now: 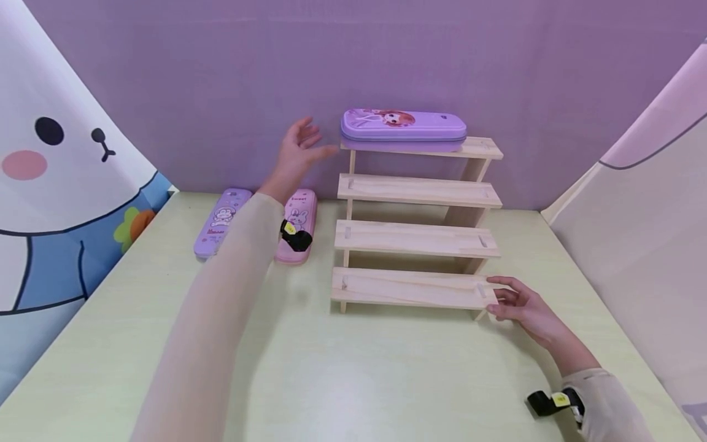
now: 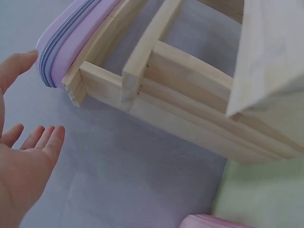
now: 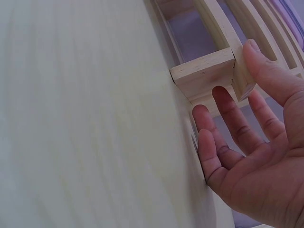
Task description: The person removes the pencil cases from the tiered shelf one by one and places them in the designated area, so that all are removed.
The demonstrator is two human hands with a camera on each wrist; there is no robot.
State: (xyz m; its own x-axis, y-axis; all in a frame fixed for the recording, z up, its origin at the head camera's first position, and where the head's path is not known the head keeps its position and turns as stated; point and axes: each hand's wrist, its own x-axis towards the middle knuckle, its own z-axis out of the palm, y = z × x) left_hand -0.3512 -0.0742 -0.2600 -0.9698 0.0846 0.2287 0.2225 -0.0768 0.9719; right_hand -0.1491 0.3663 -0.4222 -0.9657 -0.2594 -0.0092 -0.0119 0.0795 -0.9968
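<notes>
A purple zippered pencil case (image 1: 405,132) with a doll-like girl on its lid lies lengthwise on the top step of a four-step wooden display rack (image 1: 417,238). My left hand (image 1: 298,150) is raised at the case's left end, fingers spread and holding nothing. In the left wrist view the thumb of that hand (image 2: 23,175) is at or very near the case's zippered end (image 2: 64,40); contact is hard to tell. Low on the right, my right hand (image 1: 521,307) holds the end of the bottom step, thumb and forefinger on either side of the board (image 3: 242,78).
Left of the rack, a lilac pencil case (image 1: 223,224) and a pink pencil case (image 1: 298,224) lie on the pale table (image 1: 353,380), partly covered by my left arm. A purple cloth (image 1: 221,92) hangs behind, with printed cloths on both sides.
</notes>
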